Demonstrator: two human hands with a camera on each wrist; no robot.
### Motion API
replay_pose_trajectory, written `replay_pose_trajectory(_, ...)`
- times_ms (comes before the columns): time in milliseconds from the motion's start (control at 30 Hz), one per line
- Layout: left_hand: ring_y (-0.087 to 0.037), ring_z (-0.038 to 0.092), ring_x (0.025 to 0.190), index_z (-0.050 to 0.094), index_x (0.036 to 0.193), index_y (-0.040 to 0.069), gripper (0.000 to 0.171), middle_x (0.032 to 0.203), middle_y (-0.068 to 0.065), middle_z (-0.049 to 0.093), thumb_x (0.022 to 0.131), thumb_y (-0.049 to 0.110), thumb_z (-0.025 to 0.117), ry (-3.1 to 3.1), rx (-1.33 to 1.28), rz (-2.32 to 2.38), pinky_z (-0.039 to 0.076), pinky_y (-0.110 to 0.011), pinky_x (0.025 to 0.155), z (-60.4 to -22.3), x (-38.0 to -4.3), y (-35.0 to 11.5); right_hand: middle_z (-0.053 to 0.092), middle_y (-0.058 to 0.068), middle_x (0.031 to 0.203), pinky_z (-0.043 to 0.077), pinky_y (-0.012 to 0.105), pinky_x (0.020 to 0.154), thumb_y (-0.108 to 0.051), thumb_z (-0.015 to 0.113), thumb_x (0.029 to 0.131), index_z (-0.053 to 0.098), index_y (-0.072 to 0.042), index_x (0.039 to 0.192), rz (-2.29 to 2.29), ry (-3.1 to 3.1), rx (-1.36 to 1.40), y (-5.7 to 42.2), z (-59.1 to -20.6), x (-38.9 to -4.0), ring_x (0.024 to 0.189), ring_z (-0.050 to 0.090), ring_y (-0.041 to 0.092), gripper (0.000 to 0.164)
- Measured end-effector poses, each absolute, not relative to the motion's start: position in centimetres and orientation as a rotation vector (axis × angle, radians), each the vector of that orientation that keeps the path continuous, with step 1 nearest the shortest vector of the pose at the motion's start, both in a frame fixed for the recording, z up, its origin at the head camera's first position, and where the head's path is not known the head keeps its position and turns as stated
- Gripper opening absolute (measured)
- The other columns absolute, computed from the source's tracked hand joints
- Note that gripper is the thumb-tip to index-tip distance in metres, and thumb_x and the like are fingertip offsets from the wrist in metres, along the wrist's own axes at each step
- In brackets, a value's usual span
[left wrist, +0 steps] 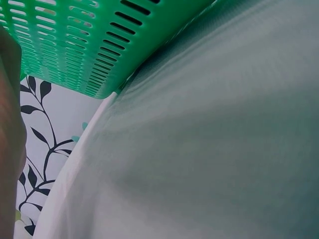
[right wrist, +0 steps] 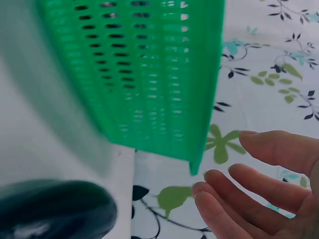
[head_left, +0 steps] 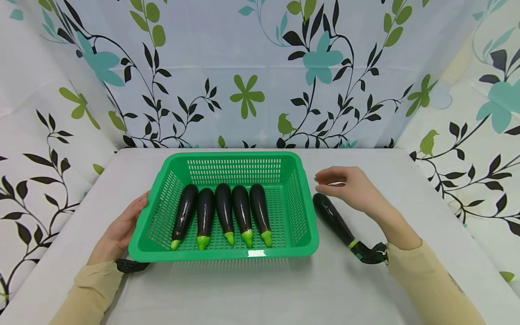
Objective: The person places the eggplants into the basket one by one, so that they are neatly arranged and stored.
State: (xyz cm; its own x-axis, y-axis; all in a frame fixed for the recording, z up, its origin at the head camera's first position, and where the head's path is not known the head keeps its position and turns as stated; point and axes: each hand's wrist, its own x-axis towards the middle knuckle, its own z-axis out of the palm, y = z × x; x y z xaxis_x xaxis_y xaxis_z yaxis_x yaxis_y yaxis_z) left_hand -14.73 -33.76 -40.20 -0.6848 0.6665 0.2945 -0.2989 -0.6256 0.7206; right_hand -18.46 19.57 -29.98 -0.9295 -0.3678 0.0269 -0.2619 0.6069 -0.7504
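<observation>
A green plastic basket [head_left: 302, 249] with slotted walls stands on the table, and several dark eggplants [head_left: 205, 212] lie side by side in its left and middle part, green stem ends toward me. My left hand [head_left: 125, 228] holds the basket's left side at the rim, its fingers partly hidden by the basket. Just off the right wall, my right hand [head_left: 345, 185] hovers with loosely bent fingers and nothing between them. Below that hand, a single eggplant [head_left: 334, 220] lies on the table, tilted, stem end toward my right wrist.
A white cloth covers the table [head_left: 219, 293]. Behind and at both sides hangs a white curtain [head_left: 178, 54] with leaves, flowers and birds. Black wrist straps [head_left: 373, 253] show on both arms. The basket's right part [head_left: 286, 216] has bare green floor.
</observation>
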Motion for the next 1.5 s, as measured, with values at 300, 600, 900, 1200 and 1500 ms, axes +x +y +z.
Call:
replay_pose_trajectory(300, -0.026, 0.062, 0.123, 0.041, 0.151, 0.008, 0.062, 0.137, -0.016, 0.061, 0.108, 0.019, -0.001, 0.87, 0.738, 2.303, 0.052, -0.038, 0.097, -40.1, -14.9, -33.7, 0.069, 0.014, 0.123, 0.051, 0.049, 0.095, -0.027, 0.072, 0.094, 0.067, -0.006, 0.125, -1.231, 2.686, -0.441, 22.2, -32.8, -18.6, 0.113, 0.066, 0.028, 0.038)
replay_pose_trajectory(600, -0.031, 0.059, 0.126, 0.039, 0.151, 0.005, 0.061, 0.139, -0.02, 0.057, 0.108, 0.019, -0.002, 0.756, 0.754, 2.305, 0.051, -0.039, 0.1, -40.2, -14.6, -33.6, 0.069, 0.014, 0.124, 0.051, 0.044, 0.094, -0.026, 0.075, 0.09, 0.067, -0.006, 0.125, -1.231, 2.631, -0.455, 23.1, -33.9, -19.7, 0.114, 0.066, 0.027, 0.041)
replay_pose_trajectory(900, -0.028, 0.061, 0.124, 0.04, 0.151, 0.008, 0.058, 0.138, -0.018, 0.059, 0.109, 0.019, 0.002, 0.829, 0.741, 2.3, 0.051, -0.04, 0.098, -40.3, -14.8, -33.9, 0.066, 0.016, 0.128, 0.053, 0.047, 0.094, -0.026, 0.079, 0.086, 0.063, -0.003, 0.13, -1.089, 2.588, -0.489, 23.7, -34.9, -20.0, 0.116, 0.063, 0.032, 0.052)
replay_pose_trajectory(1200, -0.033, 0.059, 0.126, 0.035, 0.152, 0.005, 0.062, 0.138, -0.022, 0.057, 0.106, 0.019, -0.004, 0.714, 0.776, 2.281, 0.051, -0.04, 0.1, -40.5, -14.9, -33.7, 0.066, 0.018, 0.125, 0.054, 0.047, 0.091, -0.026, 0.08, 0.085, 0.061, -0.002, 0.132, -1.002, 2.568, -0.497, 23.0, -35.2, -19.9, 0.111, 0.065, 0.032, 0.056)
replay_pose_trajectory(1500, -0.032, 0.059, 0.126, 0.037, 0.152, 0.006, 0.061, 0.139, -0.021, 0.056, 0.107, 0.02, -0.002, 0.725, 0.749, 2.286, 0.051, -0.04, 0.1, -40.5, -14.9, -33.7, 0.069, 0.016, 0.119, 0.055, 0.043, 0.086, -0.028, 0.08, 0.085, 0.062, -0.006, 0.132, -0.977, 2.609, -0.478, 22.7, -35.7, -20.0, 0.105, 0.067, 0.028, 0.056)
